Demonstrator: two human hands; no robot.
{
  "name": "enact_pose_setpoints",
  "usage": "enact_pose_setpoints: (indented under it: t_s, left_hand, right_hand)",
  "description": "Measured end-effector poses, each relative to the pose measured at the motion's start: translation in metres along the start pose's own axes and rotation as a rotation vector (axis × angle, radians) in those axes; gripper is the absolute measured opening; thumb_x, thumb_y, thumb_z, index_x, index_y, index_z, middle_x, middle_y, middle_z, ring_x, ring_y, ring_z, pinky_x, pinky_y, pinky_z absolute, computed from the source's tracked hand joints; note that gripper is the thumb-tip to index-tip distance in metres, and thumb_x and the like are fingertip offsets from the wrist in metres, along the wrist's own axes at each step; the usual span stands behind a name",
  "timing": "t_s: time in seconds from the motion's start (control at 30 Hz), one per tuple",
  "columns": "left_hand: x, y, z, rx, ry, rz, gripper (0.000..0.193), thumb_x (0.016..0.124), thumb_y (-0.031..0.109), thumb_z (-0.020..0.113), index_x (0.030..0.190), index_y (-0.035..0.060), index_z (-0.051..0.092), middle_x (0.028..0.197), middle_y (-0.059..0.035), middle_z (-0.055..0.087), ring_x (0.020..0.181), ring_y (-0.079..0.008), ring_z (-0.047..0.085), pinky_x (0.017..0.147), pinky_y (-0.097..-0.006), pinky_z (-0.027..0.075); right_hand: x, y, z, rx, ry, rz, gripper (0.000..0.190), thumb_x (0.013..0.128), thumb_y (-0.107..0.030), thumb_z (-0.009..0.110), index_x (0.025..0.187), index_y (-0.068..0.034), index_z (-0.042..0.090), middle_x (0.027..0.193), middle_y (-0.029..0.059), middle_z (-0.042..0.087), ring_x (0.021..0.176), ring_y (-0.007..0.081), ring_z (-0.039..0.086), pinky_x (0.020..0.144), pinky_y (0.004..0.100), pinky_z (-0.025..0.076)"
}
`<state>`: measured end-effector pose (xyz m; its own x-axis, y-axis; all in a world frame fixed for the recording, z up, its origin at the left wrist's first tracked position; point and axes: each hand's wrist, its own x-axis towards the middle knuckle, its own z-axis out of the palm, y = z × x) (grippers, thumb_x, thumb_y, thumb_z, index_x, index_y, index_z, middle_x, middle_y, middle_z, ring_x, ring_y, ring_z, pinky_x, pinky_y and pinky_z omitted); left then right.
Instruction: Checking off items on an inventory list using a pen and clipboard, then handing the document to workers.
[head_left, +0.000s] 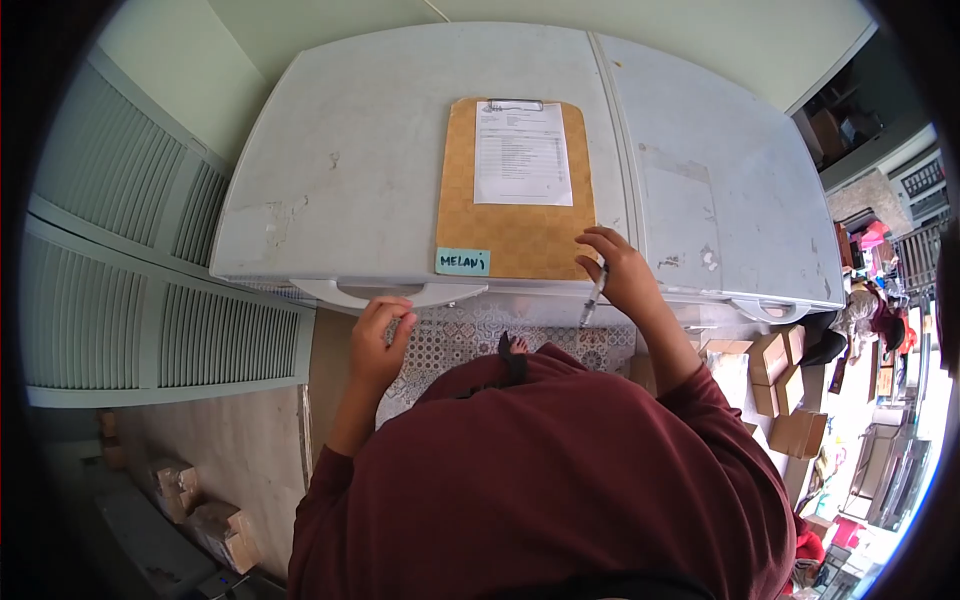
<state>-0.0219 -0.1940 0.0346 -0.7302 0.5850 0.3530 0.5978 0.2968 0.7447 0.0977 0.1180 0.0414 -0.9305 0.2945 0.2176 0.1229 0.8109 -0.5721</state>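
A brown wooden clipboard (517, 232) lies on the white lid (360, 165) of what looks like a chest freezer. Its metal clip (516, 105) holds down a printed sheet of paper (523, 161). A green label (463, 262) with handwriting is on its lower left corner. My right hand (622, 270) is at the board's lower right corner, with a pen (592, 300) held in it, one end slanting down past the lid's edge. My left hand (381, 337), loosely curled with thumb and fingers apart, is beside the white lid handle (390, 292); whether the fingertips touch it is unclear.
A second lid (727, 187) with its own handle (772, 309) continues to the right. Louvred doors (161, 300) stand at the left. Cardboard boxes (776, 367) are stacked at the right, and more boxes (217, 532) sit at lower left. Patterned tiles (450, 337) cover the floor.
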Motion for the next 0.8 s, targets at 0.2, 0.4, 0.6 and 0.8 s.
enact_pose_setpoints:
  t_s: [0.2,0.4,0.6,0.8]
  left_hand:
    - [0.025,0.001,0.0,0.069,0.003,-0.009,0.007,0.078,0.005,0.059,0.081,-0.0009,0.057,0.088,-0.0117,0.059,0.083,-0.0277,0.058,0.073,-0.0313,0.045]
    - [0.064,0.01,0.039,0.116,-0.118,0.117,0.01,0.078,0.01,0.061,0.083,0.0021,0.059,0.094,-0.0088,0.058,0.085,-0.0274,0.057,0.073,-0.0348,0.046]
    - [0.095,0.015,0.069,0.122,-0.188,0.179,0.01,0.078,0.012,0.062,0.083,0.0039,0.06,0.093,-0.0078,0.058,0.086,-0.0266,0.056,0.072,-0.0356,0.046]
    - [0.128,0.006,0.079,0.124,-0.285,0.228,0.012,0.079,0.013,0.061,0.089,0.0048,0.059,0.101,-0.0064,0.057,0.09,-0.0257,0.057,0.076,-0.034,0.047]
  right_hand:
    - [0.008,0.017,0.023,-0.115,-0.048,-0.186,0.045,0.074,-0.021,0.066,0.114,-0.008,0.052,0.119,0.0135,0.05,0.108,0.0315,0.05,0.089,0.0381,0.044]
    - [-0.003,0.035,0.02,-0.104,-0.144,-0.232,0.042,0.07,-0.024,0.069,0.108,-0.008,0.059,0.119,0.0097,0.053,0.118,0.028,0.044,0.1,0.0375,0.036]
    - [0.003,0.04,0.005,-0.065,-0.225,-0.22,0.035,0.072,-0.022,0.069,0.104,-0.01,0.063,0.117,0.0081,0.055,0.116,0.0255,0.047,0.099,0.0379,0.037]
    - [0.006,0.047,-0.024,0.079,-0.331,-0.052,0.026,0.075,-0.014,0.066,0.1,-0.007,0.063,0.114,0.0105,0.057,0.109,0.0258,0.052,0.096,0.0373,0.04]
